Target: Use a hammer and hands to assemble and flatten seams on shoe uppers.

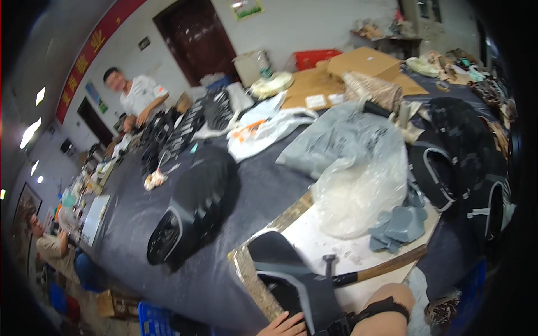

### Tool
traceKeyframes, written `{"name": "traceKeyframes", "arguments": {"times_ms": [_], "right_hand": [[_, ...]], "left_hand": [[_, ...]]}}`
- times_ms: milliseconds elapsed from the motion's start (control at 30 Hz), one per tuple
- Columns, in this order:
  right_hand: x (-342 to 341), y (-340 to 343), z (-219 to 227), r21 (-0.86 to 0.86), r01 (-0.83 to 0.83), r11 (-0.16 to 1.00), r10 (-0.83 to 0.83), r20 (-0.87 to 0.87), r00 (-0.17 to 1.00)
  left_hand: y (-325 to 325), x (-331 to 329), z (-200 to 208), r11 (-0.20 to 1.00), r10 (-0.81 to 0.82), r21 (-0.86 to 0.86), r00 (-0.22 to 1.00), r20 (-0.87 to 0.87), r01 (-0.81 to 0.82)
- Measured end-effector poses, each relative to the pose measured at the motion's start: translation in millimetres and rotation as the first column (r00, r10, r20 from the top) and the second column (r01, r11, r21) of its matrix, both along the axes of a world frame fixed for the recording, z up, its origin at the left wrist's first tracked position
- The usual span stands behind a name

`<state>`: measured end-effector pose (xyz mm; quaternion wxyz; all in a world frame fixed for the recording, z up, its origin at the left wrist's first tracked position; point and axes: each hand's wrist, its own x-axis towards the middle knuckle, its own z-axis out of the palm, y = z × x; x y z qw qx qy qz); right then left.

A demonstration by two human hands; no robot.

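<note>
The fingers of my left hand [284, 325] lie stretched out and slightly apart on the lower edge of a black fabric piece with grey trim [316, 294]. This piece lies over the corner of a white-topped board [305, 238]. At the lower right is what appears to be my right hand [392, 295], with a dark strap around the wrist; its fingers are hidden. A hammer [386, 266] with a wooden handle and dark metal head lies on the board, just above that hand. Grey flat pieces [399, 227] are heaped on the board behind the hammer.
A clear plastic bag [358, 196] rests on the board, with a grey bag [336, 134] behind. To the left lies a bulky black fabric piece [196, 199]; similar pieces [431, 171] stand right. A cardboard box [364, 63] sits far back. Two people are across the room, left.
</note>
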<state>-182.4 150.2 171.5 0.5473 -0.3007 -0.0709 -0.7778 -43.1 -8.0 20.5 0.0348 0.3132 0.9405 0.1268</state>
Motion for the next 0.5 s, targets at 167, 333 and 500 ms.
{"name": "traceKeyframes", "arguments": {"times_ms": [167, 333, 500], "right_hand": [[-13.4, 2.5, -8.3, 0.053, -0.117, 0.992, 0.114, 0.044, 0.992], [-8.9, -9.9, -12.6, 0.11, -0.234, 0.966, 0.221, 0.118, 0.968], [8.3, -17.7, -3.4, 0.117, -0.287, 0.951, 0.269, 0.147, 0.952]], "left_hand": [[17.2, -14.5, -7.0, 0.888, 0.164, 0.444, 0.985, -0.058, -0.122], [16.7, -29.9, 7.9, 0.878, 0.116, 0.478, 0.98, -0.161, -0.025], [14.1, -30.2, 1.5, 0.893, 0.129, 0.45, 0.968, -0.216, -0.019]]}}
